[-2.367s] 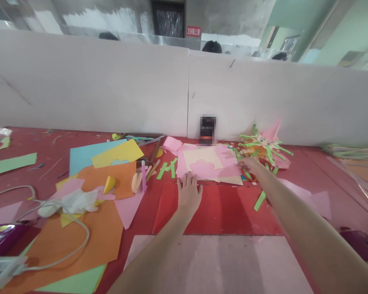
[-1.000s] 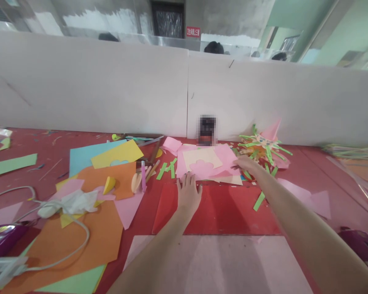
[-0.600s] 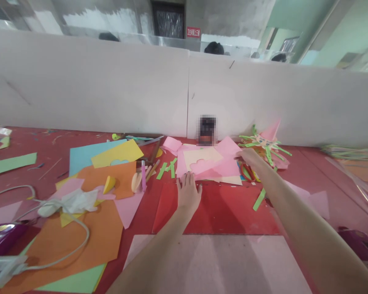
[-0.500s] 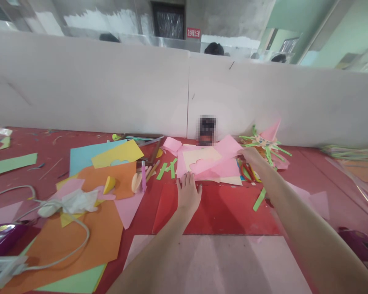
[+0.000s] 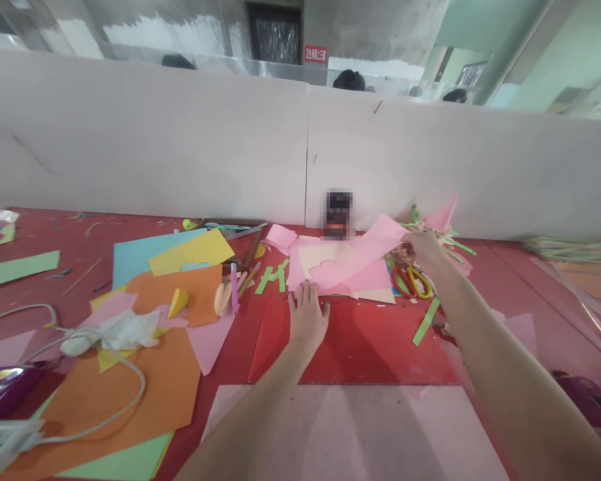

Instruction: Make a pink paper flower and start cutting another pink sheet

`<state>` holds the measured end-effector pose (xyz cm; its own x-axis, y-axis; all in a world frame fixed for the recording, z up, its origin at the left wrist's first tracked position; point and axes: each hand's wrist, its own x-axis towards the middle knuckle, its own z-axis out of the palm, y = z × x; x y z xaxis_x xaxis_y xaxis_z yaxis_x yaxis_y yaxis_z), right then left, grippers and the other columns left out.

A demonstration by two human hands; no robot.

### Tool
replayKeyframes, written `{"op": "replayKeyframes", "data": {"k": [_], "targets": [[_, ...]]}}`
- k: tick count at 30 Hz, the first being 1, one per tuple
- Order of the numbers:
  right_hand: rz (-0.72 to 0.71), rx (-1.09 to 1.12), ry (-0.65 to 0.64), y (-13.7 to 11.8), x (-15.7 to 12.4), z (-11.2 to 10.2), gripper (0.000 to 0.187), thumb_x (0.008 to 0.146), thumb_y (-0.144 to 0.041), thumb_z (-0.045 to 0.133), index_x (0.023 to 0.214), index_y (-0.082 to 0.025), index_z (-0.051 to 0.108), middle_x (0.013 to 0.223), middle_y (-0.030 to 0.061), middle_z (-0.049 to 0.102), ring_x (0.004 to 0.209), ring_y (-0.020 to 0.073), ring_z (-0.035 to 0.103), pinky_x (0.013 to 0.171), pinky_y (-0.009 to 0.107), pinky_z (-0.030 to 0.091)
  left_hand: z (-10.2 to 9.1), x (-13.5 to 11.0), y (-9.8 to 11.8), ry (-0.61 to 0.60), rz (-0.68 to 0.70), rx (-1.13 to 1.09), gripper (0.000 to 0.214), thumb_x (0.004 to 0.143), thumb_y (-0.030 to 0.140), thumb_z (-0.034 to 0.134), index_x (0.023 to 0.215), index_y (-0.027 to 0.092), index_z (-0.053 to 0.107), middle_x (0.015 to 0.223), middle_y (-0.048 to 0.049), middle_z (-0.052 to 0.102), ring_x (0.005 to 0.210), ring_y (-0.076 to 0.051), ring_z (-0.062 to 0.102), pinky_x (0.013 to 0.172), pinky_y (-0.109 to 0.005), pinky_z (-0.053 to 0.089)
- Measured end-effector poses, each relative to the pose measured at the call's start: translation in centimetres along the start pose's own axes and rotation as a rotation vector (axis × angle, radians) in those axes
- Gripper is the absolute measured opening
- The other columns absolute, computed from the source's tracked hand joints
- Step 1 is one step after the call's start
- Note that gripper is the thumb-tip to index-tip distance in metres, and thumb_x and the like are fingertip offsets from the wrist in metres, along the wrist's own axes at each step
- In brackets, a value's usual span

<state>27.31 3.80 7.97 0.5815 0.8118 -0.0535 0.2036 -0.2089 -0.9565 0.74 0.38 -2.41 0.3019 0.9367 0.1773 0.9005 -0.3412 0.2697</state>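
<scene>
My left hand (image 5: 308,316) lies flat with fingers spread on the near edge of a small stack of pink and cream papers (image 5: 330,257), just beyond a red sheet (image 5: 360,347). My right hand (image 5: 423,248) pinches the right corner of a pink sheet (image 5: 375,244) and holds that corner lifted off the stack. Under the lifted corner lie scissors with red and yellow handles (image 5: 411,280). A green-and-pink paper craft (image 5: 441,224) sits just behind my right hand.
Orange, yellow, blue and green sheets (image 5: 165,287) cover the left of the red table, with pencils (image 5: 243,270), green strips (image 5: 275,274) and a white cable (image 5: 105,347). A purple device (image 5: 3,391) sits near left. A white partition (image 5: 180,140) closes the back. A pale pink sheet (image 5: 350,434) lies nearest.
My right hand took the pink sheet's right corner and raised it up and to the right, uncovering the scissors beneath. My left hand stayed pressed on the stack's near edge.
</scene>
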Motion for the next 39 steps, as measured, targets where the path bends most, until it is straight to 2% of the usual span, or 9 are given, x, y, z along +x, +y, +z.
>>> {"op": "replayKeyframes", "data": {"k": [11, 13, 16, 20, 25, 28, 31, 35, 39], "targets": [[-0.097, -0.181, 0.173, -1.0, -1.1, -0.9, 0.017, 0.061, -0.014, 0.046, 0.067, -0.012, 0.062, 0.043, -0.0008, 0.049, 0.041, 0.0103, 0.042, 0.042, 0.022, 0.034, 0.3, 0.1, -0.2, -0.005, 0.003, 0.0, 0.051, 0.085, 0.031, 0.036, 0.131, 0.01, 0.035, 0.138, -0.0129, 0.037, 0.129, -0.025, 0.03, 0.107, -0.048, 0.018], [-0.198, -0.34, 0.258, -2.1, -2.0, -1.4, 0.023, 0.063, -0.016, 0.045, 0.072, -0.011, 0.066, 0.047, 0.0009, 0.053, 0.046, 0.0125, 0.044, 0.047, 0.024, 0.035, 0.3, 0.1, -0.2, -0.003, 0.005, -0.009, 0.051, 0.085, 0.031, 0.036, 0.131, 0.009, 0.035, 0.138, -0.0127, 0.037, 0.129, -0.025, 0.03, 0.108, -0.048, 0.018], [-0.442, -0.571, 0.416, -4.4, -4.2, -1.9, 0.038, 0.07, -0.018, 0.04, 0.098, -0.015, 0.066, 0.068, 0.0057, 0.065, 0.064, 0.0176, 0.054, 0.059, 0.027, 0.039, 0.2, 0.2, -0.2, -0.014, 0.001, -0.04, 0.052, 0.085, 0.032, 0.035, 0.132, 0.009, 0.034, 0.139, -0.012, 0.035, 0.129, -0.025, 0.029, 0.108, -0.048, 0.016], [-0.604, -0.673, 0.473, -7.3, -8.1, -2.1, 0.04, 0.079, -0.023, 0.036, 0.111, -0.022, 0.061, 0.09, 0.0077, 0.068, 0.076, 0.0185, 0.058, 0.072, 0.031, 0.041, 0.2, 0.2, -0.2, 0.007, 0.015, -0.073, 0.052, 0.084, 0.029, 0.036, 0.132, 0.008, 0.033, 0.138, -0.0131, 0.036, 0.129, -0.025, 0.03, 0.108, -0.048, 0.016], [-0.74, -0.359, 0.604, -7.9, -10.4, -2.7, 0.034, 0.077, -0.017, 0.042, 0.102, -0.021, 0.066, 0.088, 0.0058, 0.068, 0.075, 0.0138, 0.06, 0.072, 0.028, 0.044, 0.7, 0.2, -0.4, 0.065, 0.029, -0.141, 0.051, 0.082, 0.027, 0.042, 0.13, 0.008, 0.036, 0.137, -0.0161, 0.037, 0.128, -0.028, 0.031, 0.106, -0.051, 0.017], [-0.649, -0.066, 0.655, -6.9, -10.0, -3.5, 0.03, 0.073, -0.016, 0.045, 0.093, -0.016, 0.068, 0.056, -0.0005, 0.058, 0.045, 0.0095, 0.05, 0.049, 0.025, 0.043, 0.7, 0.5, -0.5, 0.092, 0.051, -0.266, 0.047, 0.083, 0.026, 0.043, 0.127, 0.009, 0.039, 0.136, -0.017, 0.037, 0.128, -0.028, 0.03, 0.107, -0.048, 0.018], [-0.53, 0.34, 0.658, -5.9, -9.5, -4.6, 0.023, 0.066, -0.014, 0.051, 0.081, -0.014, 0.069, 0.05, -0.0035, 0.05, 0.037, 0.0073, 0.044, 0.038, 0.021, 0.037, 0.3, 0.8, -0.6, 0.084, 0.108, -0.52, 0.043, 0.084, 0.026, 0.041, 0.125, 0.012, 0.041, 0.134, -0.0144, 0.041, 0.127, -0.024, 0.033, 0.105, -0.041, 0.026], [-0.344, 0.763, 0.495, -5.4, -9.7, -5.8, 0.021, 0.062, -0.006, 0.052, 0.076, -0.011, 0.067, 0.054, -0.0013, 0.053, 0.04, 0.006, 0.047, 0.037, 0.019, 0.036, 0.2, 1.1, -0.5, -0.039, 0.156, -0.899, 0.04, 0.084, 0.027, 0.042, 0.123, 0.019, 0.042, 0.126, -0.0107, 0.048, 0.117, -0.019, 0.046, 0.097, -0.036, 0.038], [-0.114, 1.007, 0.274, -5.8, -10.4, -5.2, 0.014, 0.067, -0.007, 0.049, 0.07, -0.011, 0.062, 0.056, -0.0009, 0.053, 0.046, 0.0061, 0.049, 0.041, 0.016, 0.04, 0.5, 1.0, -0.3, -0.118, 0.178, -1.076, 0.041, 0.082, 0.026, 0.047, 0.122, 0.018, 0.043, 0.124, -0.0118, 0.05, 0.11, -0.018, 0.052, 0.092, -0.034, 0.043]]}}
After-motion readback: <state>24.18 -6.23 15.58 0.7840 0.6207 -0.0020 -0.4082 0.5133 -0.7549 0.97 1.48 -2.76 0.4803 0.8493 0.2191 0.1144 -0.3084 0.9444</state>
